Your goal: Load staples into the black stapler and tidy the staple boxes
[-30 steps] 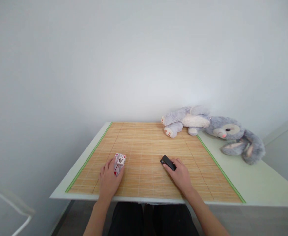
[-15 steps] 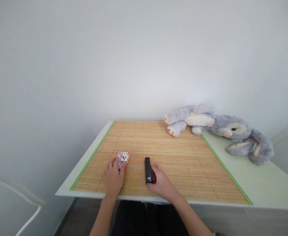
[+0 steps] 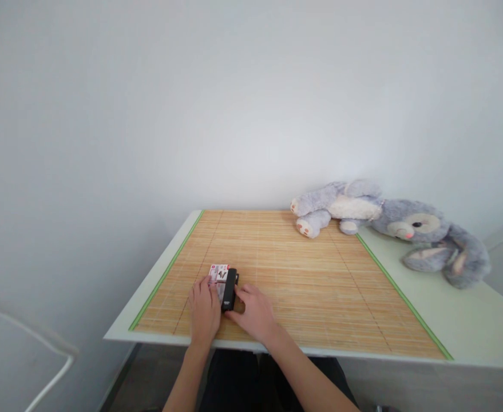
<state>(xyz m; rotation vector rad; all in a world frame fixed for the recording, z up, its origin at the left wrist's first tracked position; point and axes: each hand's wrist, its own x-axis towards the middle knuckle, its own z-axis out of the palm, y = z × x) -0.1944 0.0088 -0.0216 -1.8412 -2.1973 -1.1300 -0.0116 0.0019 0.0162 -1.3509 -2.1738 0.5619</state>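
Note:
A black stapler [image 3: 229,290] lies lengthwise against the right side of a small red and white box [image 3: 219,272] with a stapler picture on its top. My left hand [image 3: 205,309] is closed on the box from the left, its fingers covering part of the near end. With thumb and fingertips, my right hand [image 3: 254,312] grips the stapler from the right. Whether the stapler overlaps the box's edge or only touches its side, I cannot tell.
A bamboo mat [image 3: 303,286] with green edging covers much of the white table [image 3: 461,309]. At the back right a grey plush rabbit [image 3: 358,209] lies on its side near the wall. A white cable [image 3: 54,380] hangs at the lower left.
My right hand has moved left, bringing the stapler from the mat's middle up against the box. My left hand stays at the box. The view has shifted slightly.

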